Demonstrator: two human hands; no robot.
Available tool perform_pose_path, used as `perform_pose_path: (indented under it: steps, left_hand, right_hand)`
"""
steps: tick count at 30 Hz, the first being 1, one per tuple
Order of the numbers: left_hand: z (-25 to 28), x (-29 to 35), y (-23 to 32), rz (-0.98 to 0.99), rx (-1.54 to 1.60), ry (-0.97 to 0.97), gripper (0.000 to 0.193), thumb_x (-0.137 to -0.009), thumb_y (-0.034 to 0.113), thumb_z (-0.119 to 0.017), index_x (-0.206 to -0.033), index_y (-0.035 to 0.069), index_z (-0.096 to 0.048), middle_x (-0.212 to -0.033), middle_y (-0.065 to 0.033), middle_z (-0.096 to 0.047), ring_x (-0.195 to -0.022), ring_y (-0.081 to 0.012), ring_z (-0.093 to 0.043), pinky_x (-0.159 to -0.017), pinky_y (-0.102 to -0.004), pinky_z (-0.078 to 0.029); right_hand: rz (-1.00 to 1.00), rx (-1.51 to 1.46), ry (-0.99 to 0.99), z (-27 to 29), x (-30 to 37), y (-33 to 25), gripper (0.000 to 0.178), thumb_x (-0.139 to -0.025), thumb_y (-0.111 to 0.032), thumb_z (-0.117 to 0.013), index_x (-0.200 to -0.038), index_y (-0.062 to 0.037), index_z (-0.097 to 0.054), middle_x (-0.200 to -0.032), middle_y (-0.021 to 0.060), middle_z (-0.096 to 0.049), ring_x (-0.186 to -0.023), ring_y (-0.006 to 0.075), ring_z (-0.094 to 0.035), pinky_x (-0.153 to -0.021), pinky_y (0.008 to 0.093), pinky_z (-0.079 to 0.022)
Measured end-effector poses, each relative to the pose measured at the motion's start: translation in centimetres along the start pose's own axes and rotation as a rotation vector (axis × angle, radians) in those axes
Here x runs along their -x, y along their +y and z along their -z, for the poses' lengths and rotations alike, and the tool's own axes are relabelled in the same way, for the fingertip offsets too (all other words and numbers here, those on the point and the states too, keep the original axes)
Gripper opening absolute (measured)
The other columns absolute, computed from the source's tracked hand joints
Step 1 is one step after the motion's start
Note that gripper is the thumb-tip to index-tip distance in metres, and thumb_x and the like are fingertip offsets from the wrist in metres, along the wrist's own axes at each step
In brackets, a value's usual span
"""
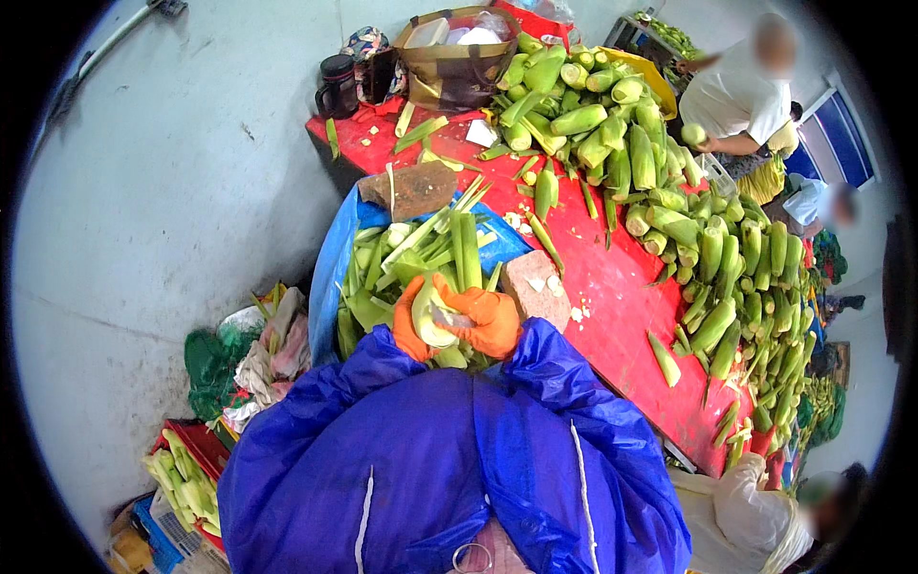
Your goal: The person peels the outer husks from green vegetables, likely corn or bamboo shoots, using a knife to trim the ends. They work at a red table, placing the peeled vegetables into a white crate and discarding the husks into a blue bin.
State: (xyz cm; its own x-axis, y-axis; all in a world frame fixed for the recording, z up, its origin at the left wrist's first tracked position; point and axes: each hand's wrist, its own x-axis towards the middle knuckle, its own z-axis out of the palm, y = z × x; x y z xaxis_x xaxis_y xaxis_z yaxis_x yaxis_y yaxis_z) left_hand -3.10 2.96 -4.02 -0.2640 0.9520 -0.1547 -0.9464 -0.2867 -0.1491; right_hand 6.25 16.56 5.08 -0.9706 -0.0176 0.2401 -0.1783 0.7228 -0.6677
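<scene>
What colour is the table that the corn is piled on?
Red; the table shows best in the head view.

Fisheye view — bright, diffuse light; sheen on crinkled blue plastic smock [421,445]; shadow under red-topped table [617,330]; straight edges bow toward black rim; background heads [775,44] blurred.

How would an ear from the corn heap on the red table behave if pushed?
A corn ear would probably roll, given its rounded sides. It should feel fairly stiff, since its husk looks plump. Neighbours may slide too, as the ears seem loosely stacked.
</scene>
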Motion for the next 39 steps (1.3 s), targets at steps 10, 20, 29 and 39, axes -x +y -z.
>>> perform_pose_path:
  steps: [10,20,29,39]
  left_hand:
    - [-0.3,4.0,1.0,0.151,-0.180,-0.166,0.068,-0.095,0.059,-0.038,-0.144,0.012,-0.035,-0.134,-0.0287,-0.047,-0.106,-0.0416,-0.059,-0.088,-0.0543,-0.051]
    - [-4.0,3.6,-1.0,-0.151,-0.960,0.064,0.067,-0.093,0.064,-0.039,-0.126,0.006,-0.052,-0.104,-0.0115,-0.064,-0.083,-0.0180,-0.065,-0.070,-0.0301,-0.054]
    - [-3.1,2.1,-2.6,-0.357,-1.034,0.244,0.055,-0.091,0.044,-0.060,-0.128,0.004,-0.047,-0.106,-0.0109,-0.063,-0.085,-0.0191,-0.064,-0.072,-0.0334,-0.054]
    - [-2.8,1.8,-2.1,-0.200,-1.053,0.204,0.061,-0.090,0.048,-0.061,-0.130,0.004,-0.047,-0.108,-0.0097,-0.063,-0.092,-0.0191,-0.063,-0.080,-0.0344,-0.053]
  right_hand:
    - [-0.662,-0.200,0.580,5.4,-1.6,8.4,0.037,-0.096,-0.038,-0.051,-0.086,-0.0060,-0.067,-0.067,0.0079,-0.064,-0.048,0.0170,-0.052,-0.046,0.0309,-0.041]
    - [-0.731,-0.904,-0.086,-1.6,-0.1,1.8,0.053,-0.081,-0.050,-0.069,-0.094,0.0010,-0.067,-0.072,0.0059,-0.065,-0.048,0.0111,-0.053,-0.043,0.0249,-0.040]
    - [-0.752,-0.770,-0.121,0.2,0.8,2.4,0.031,-0.080,-0.026,-0.073,-0.092,0.0023,-0.066,-0.068,0.0055,-0.063,-0.046,0.0112,-0.053,-0.043,0.0256,-0.042]
    - [-0.875,-0.804,0.068,-0.5,1.6,4.1,0.015,-0.077,-0.011,-0.062,-0.085,0.0019,-0.063,-0.062,0.0086,-0.060,-0.042,0.0158,-0.052,-0.041,0.0284,-0.042]
